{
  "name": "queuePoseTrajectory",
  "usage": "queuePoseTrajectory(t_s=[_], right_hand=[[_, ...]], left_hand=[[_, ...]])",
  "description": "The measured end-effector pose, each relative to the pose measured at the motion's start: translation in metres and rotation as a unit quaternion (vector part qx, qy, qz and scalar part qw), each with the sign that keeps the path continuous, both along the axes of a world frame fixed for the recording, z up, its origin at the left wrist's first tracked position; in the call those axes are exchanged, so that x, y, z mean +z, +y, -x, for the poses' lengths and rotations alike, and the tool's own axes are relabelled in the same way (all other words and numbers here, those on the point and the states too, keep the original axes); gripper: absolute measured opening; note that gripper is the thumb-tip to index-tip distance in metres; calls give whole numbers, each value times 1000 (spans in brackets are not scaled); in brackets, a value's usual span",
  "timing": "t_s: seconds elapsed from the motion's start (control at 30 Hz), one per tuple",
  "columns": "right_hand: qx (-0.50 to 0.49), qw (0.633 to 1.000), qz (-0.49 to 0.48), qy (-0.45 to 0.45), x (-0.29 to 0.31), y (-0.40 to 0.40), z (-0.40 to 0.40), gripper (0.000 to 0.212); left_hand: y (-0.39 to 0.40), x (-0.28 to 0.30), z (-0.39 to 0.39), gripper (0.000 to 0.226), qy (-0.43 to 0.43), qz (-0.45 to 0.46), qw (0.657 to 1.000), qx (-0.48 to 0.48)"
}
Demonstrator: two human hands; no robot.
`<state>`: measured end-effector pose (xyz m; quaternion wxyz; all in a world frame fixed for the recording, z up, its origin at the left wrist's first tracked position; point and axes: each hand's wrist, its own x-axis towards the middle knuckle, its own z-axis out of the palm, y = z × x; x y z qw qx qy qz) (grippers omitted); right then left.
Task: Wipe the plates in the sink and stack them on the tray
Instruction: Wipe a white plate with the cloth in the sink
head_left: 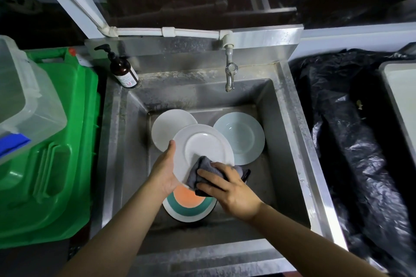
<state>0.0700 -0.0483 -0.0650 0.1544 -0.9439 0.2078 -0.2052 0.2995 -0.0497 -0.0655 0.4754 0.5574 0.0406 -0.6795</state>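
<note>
Over the sink (290,141), your left hand (163,171) grips the white plate (202,150) tilted, so your right hand (227,189) can press the grey cloth (200,170) across it.

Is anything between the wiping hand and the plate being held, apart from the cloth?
No. The right hand presses the grey cloth straight onto the white plate, which the left hand holds by its edge above the sink.
</note>
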Motion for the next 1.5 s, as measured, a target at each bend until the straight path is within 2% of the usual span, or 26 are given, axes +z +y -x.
queuePoseTrajectory(t_s=[0.17,0.3,0.47,0.6,0.67,0.77,0.87,0.93,1.03,1.1,1.17,1.23,1.3,1.4,1.5], right_hand=[[-80,997,-15,2,-7,-2,20,52],[-168,984,-58,-3,-8,-8,12,46],[-288,952,-101,-33,-2,-11,-11,43],[-165,983,-60,-44,9,11,-39,43],[-149,986,-58,-39,16,5,-50,45],[-182,980,-73,-38,24,-21,-66,48],[-229,969,-90,-19,22,-54,-71,48],[-263,958,-113,-5,18,-69,-66,47],[-325,930,-167,-37,4,-74,-49,39],[-354,910,-208,-59,-4,-61,-38,37],[-356,906,-215,-74,-9,-38,-33,39],[-352,910,-202,-82,-8,-10,-36,43],[-325,929,-156,-83,-4,11,-43,47],[-247,964,-74,-66,3,27,-58,38],[-172,984,-44,-32,11,22,-70,40]], left_hand=[[3,9,-7,74,0,41,999,-28],[12,8,-9,72,-4,75,996,-48],[10,21,5,66,-4,85,996,-34],[4,32,18,78,14,64,998,-24],[4,27,16,75,8,59,998,-21],[3,27,17,60,1,59,998,-26],[9,24,17,52,-45,55,997,-39],[16,22,13,57,-49,67,996,-40],[20,22,4,65,-51,90,995,-6],[18,22,-2,65,-54,126,990,28],[16,21,-4,65,-49,138,987,64],[13,20,0,67,-41,119,988,91],[8,20,4,72,-11,75,990,120],[5,24,8,87,44,54,992,102],[11,23,9,80,13,38,996,76]])
